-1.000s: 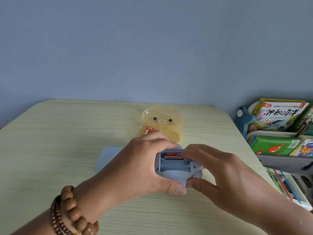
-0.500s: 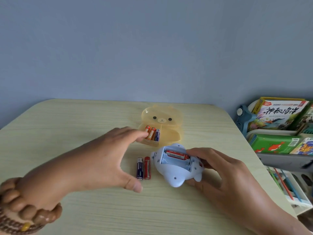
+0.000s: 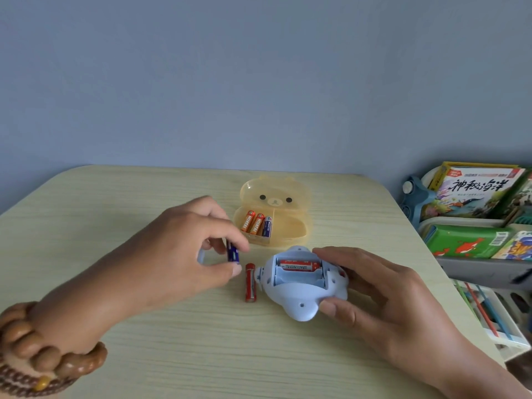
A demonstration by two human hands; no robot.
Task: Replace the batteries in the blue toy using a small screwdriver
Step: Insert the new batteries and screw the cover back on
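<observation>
left hand (image 3: 172, 263) pinches blue battery (image 3: 232, 251); right hand (image 3: 383, 298) grips toy (image 3: 296, 308). risk: polarity reversed in bay, or mixed up with red battery (image 3: 250, 283).

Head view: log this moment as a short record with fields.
toy: blue toy, underside up on the table, battery bay open
bay: one fitted battery in the far slot; nearer slots empty
left hand: pinches a blue battery
right hand: holds the blue toy
loose: red battery lying left of the toy
box: yellow box open, three spare batteries inside
</observation>
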